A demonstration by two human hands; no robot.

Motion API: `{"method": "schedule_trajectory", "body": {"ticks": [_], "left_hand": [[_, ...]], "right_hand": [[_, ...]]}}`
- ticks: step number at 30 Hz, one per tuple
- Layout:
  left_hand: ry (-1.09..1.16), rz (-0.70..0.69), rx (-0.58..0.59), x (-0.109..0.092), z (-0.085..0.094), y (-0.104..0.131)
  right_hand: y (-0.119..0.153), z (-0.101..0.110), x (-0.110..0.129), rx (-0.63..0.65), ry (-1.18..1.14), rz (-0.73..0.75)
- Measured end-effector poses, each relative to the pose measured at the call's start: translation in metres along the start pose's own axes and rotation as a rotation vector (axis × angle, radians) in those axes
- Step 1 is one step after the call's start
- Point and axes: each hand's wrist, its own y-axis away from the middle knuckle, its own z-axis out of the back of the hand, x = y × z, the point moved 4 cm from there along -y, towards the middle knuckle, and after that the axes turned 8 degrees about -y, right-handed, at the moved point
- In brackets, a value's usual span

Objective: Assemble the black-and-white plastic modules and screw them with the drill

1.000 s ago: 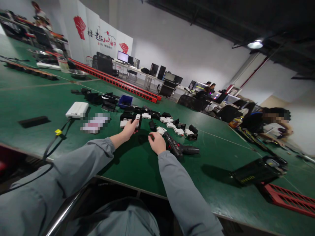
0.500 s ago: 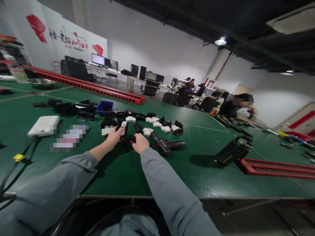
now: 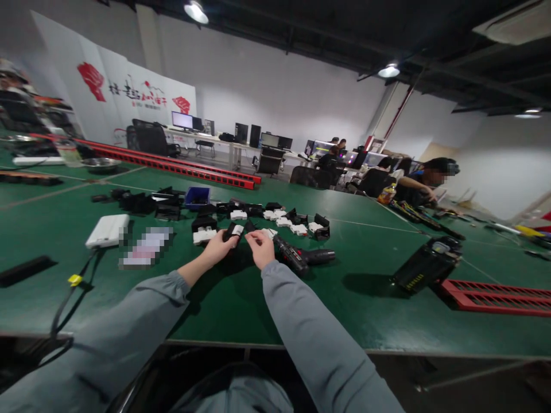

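My left hand [image 3: 218, 248] is closed around a small black-and-white plastic part [image 3: 236, 230] just above the green table. Just to the right, my right hand [image 3: 262, 248] has its thumb and fingertips pinched together; whatever they hold is too small to make out. A black piece [image 3: 250, 226] shows right behind those fingertips. Beside the right hand lies a black cordless screwdriver [image 3: 297, 256] with red marks. More white-and-black parts [image 3: 284, 222] are scattered behind both hands, and one white part [image 3: 204, 236] lies left of my left hand.
A blue bin [image 3: 197, 197] stands behind the parts, near black pieces [image 3: 136, 202]. To the left are a white box with a cable [image 3: 108, 230] and a blurred-out flat object [image 3: 148, 248]. A black cylindrical object [image 3: 428, 265] and a red slotted rail [image 3: 501, 297] lie right. Someone [image 3: 424, 180] sits beyond.
My right hand has lifted a little, and its fingers now pinch beside the part. The left hand still holds the black-and-white part. The whole view has shifted slightly.
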Motion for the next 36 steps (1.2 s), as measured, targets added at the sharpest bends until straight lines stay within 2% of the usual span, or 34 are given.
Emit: {"method": "schedule_trajectory", "body": {"ticks": [4, 9, 18, 26, 31, 36], "left_hand": [[0.083, -0.1, 0.167, -0.008, -0.012, 0.011], [0.129, -0.033, 0.24, -0.006, -0.022, 0.018], [0.041, -0.03, 0.259, -0.005, -0.022, 0.018], [0.037, -0.059, 0.261, -0.014, -0.02, 0.022], [0.039, -0.093, 0.292, -0.012, -0.022, 0.022], [0.039, -0.07, 0.297, -0.011, -0.023, 0.02]], "right_hand": [[0.004, -0.002, 0.011, -0.044, -0.127, 0.013], [0.008, -0.002, 0.016, -0.027, -0.158, 0.036], [0.006, -0.002, 0.007, 0.037, -0.177, 0.02], [0.008, 0.002, 0.014, 0.032, -0.126, 0.125], [0.007, 0.005, 0.015, 0.014, -0.12, 0.146], [0.007, 0.007, 0.017, 0.015, -0.061, 0.182]]}}
